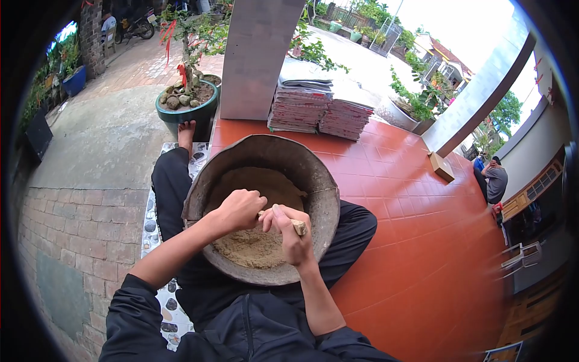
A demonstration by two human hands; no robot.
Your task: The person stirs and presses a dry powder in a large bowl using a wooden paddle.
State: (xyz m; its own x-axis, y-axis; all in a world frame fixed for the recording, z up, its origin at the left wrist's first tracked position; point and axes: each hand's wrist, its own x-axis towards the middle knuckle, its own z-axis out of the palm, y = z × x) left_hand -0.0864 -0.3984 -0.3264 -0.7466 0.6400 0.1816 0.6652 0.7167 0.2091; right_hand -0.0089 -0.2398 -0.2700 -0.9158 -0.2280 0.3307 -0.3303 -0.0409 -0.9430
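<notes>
A wide, deep grey-brown bowl [325, 205] rests between my legs, with tan powder [250, 246] loose and heaped inside. Over its middle, my right hand [288, 234] is wrapped around a short, pale tan stick-like piece [300, 227]; one blunt end pokes out past the fingers. My left hand [240, 209] is closed right beside it, at the piece's other end. Its fingers curl down and away, so what they grip is hidden. Both hands are above the powder, close to each other.
Stacks of bundled flat sheets [319, 108] stand by a grey pillar [259, 60]. A potted tree [187, 99] is beyond my bare foot. Glossy red tiles [398, 241] stretch to the right, where a seated person [496, 181] and a cardboard box [441, 167] are.
</notes>
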